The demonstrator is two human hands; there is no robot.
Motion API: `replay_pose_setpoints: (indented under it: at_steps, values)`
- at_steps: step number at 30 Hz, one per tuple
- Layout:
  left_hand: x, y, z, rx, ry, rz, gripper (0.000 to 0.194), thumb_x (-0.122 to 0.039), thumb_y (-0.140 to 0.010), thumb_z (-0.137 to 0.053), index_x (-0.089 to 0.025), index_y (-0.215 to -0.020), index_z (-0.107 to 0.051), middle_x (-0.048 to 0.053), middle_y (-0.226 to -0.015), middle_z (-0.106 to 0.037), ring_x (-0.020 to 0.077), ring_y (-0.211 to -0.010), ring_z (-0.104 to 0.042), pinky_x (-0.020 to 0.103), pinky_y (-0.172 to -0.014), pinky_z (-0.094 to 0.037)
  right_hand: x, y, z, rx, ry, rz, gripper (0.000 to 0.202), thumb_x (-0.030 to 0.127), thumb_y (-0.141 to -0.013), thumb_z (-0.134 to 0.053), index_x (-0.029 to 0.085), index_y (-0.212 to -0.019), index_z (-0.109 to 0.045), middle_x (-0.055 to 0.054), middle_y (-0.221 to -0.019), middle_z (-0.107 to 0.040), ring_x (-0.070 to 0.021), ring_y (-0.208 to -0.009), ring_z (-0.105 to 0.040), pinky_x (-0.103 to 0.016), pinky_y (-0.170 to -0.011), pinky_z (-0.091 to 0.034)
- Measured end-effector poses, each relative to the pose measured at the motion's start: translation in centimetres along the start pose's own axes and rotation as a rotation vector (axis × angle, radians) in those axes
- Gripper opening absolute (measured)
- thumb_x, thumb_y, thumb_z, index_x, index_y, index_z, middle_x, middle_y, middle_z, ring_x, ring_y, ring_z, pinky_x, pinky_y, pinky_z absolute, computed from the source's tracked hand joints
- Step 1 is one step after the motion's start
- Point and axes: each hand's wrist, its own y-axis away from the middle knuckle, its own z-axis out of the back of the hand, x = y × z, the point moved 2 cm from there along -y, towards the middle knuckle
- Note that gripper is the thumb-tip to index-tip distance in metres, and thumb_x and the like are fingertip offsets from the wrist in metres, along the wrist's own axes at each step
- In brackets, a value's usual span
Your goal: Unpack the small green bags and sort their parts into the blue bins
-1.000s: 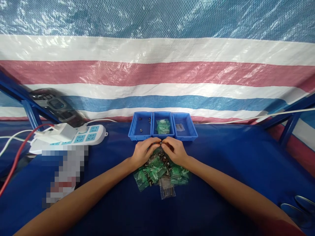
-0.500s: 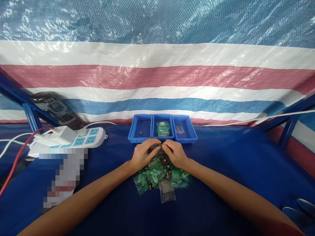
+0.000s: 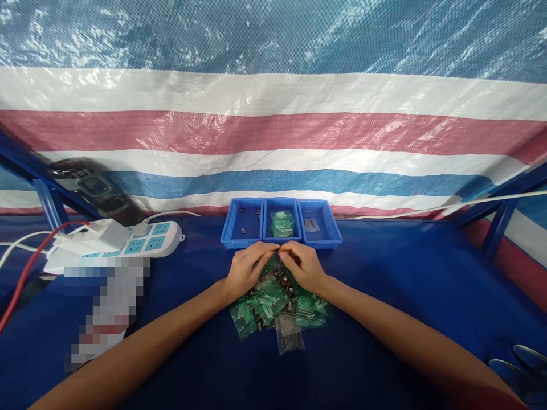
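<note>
My left hand [image 3: 248, 271] and my right hand [image 3: 304, 266] meet at the fingertips above the back of a mixed pile. Both are closed in a pinch, and what they pinch is too small to make out. The pile holds green bags [image 3: 270, 300] of light pins, a clear bag [image 3: 290, 335] and dark metal bits [image 3: 284, 280]. Right behind my hands stand three blue trays: the left tray [image 3: 229, 232] has a few small metal pieces, the middle tray [image 3: 280, 240] green bags, the right tray [image 3: 328, 234] a small clear bag [image 3: 311, 225].
On the left lies a white power strip [image 3: 159, 239] with plugs and a red cable [image 3: 26, 279]. Behind it is a dark wrapped object [image 3: 96, 185]. Round metal rims [image 3: 510, 373] show at the lower right. A striped sheet [image 3: 273, 134] hangs behind the blue table [image 3: 384, 256].
The fingertips of both my hands have risen slightly and drawn closer together. The view has shifted a little; the trays and pile look the same.
</note>
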Motion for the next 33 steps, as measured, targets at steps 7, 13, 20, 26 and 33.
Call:
replay_pose_setpoints:
  at_steps: [7, 13, 20, 26, 33]
  values:
    - [0.37, 0.14, -0.18, 0.002, -0.008, -0.008, 0.016, -0.02, -0.091, -0.046, -0.018, -0.103, -0.057, 0.003, -0.083, -0.07, 0.0121, -0.069, -0.067, 0.019, -0.063, -0.052, -0.23, 0.21, -0.24, 0.04, -0.028, 0.007, 0.018, 0.034, -0.089, -0.049, 0.018, -0.095, -0.054, 0.001, -0.066, -0.048, -0.0107, -0.053, -0.043, -0.023, -0.048, -0.034]
    - [0.62, 0.37, -0.28, 0.024, -0.024, 0.009, 0.017, -0.025, -0.092, -0.046, -0.019, -0.105, -0.055, 0.003, -0.081, -0.069, 0.013, -0.069, -0.067, 0.02, -0.059, -0.051, -0.14, 0.15, -0.3, 0.035, 0.013, 0.052, 0.022, 0.038, -0.091, -0.045, 0.018, -0.093, -0.054, 0.0, -0.065, -0.048, -0.0117, -0.053, -0.043, -0.024, -0.049, -0.036]
    - [0.17, 0.0, -0.04, 0.016, -0.032, 0.053, 0.016, -0.021, -0.091, -0.047, -0.018, -0.102, -0.058, 0.006, -0.09, -0.066, 0.0146, -0.082, -0.064, 0.025, -0.073, -0.053, -0.02, 0.09, 0.15, -0.046, -0.013, -0.011, 0.02, 0.036, -0.091, -0.045, 0.018, -0.09, -0.053, 0.0, -0.063, -0.05, -0.0115, -0.052, -0.045, -0.023, -0.049, -0.037]
    - [0.09, -0.14, -0.18, -0.013, -0.029, 0.007, 0.016, -0.02, -0.087, -0.054, -0.018, -0.102, -0.06, 0.007, -0.094, -0.065, 0.0154, -0.085, -0.063, 0.025, -0.072, -0.052, -0.09, 0.12, 0.13, -0.037, -0.036, -0.03, 0.019, 0.034, -0.091, -0.045, 0.018, -0.09, -0.055, 0.0, -0.064, -0.051, -0.0111, -0.051, -0.044, -0.023, -0.049, -0.037]
    - [-0.14, -0.06, 0.11, -0.033, -0.033, -0.01, 0.012, -0.018, -0.086, -0.055, -0.017, -0.097, -0.06, 0.007, -0.094, -0.065, 0.0153, -0.087, -0.062, 0.024, -0.072, -0.051, 0.12, -0.05, 0.02, -0.009, 0.0, 0.002, 0.021, 0.031, -0.093, -0.042, 0.017, -0.086, -0.056, -0.001, -0.068, -0.053, -0.0125, -0.058, -0.048, -0.024, -0.055, -0.038]
